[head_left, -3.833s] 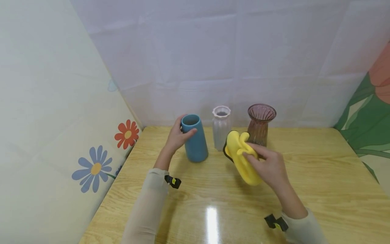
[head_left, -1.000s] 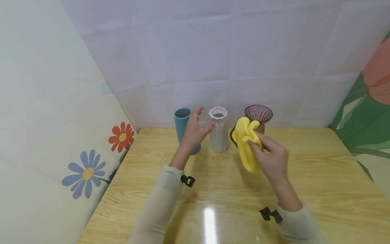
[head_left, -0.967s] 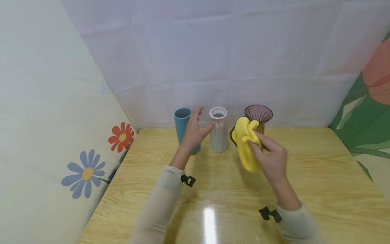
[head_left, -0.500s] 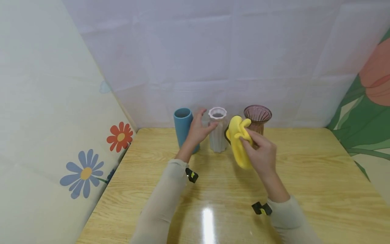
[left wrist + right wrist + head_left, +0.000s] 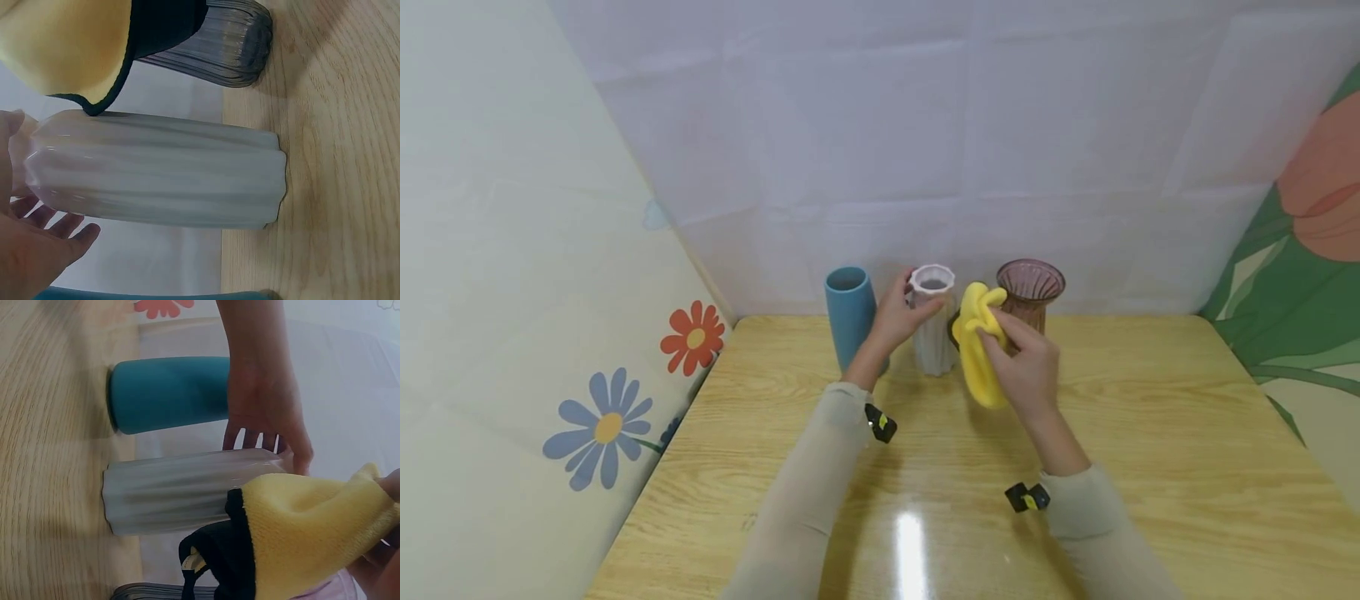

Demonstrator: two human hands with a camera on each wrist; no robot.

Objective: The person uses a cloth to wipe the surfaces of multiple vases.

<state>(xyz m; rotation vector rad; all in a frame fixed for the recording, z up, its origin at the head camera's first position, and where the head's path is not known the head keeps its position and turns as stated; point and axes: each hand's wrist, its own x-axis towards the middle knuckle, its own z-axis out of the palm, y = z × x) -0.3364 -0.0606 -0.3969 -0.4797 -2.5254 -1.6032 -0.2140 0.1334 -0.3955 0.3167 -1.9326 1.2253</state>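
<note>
My left hand [image 5: 898,317] is at the neck of a white fluted vase [image 5: 934,342], thumb in front and fingers curving behind it. That vase [image 5: 156,169] stands upright on the table. My right hand [image 5: 1028,367] pinches a yellow cloth [image 5: 981,367], which hangs bunched beside the white vase. In the right wrist view the cloth [image 5: 306,525] shows a fuzzy face and black edging, and it overlaps part of the white vase. A blue vase [image 5: 850,321] stands left of my left hand, partly covered by it.
A purple ribbed glass vase [image 5: 1032,287] stands right of the white one, partly behind the cloth and my right hand. A pale sheet [image 5: 850,125] hangs behind the wooden table [image 5: 1150,433]. A flower-printed panel [image 5: 490,292] borders the left side.
My left hand has let go of the blue vase, which now stands farther back, and moved right to the white vase's neck. My right hand has carried the cloth left toward the white vase.
</note>
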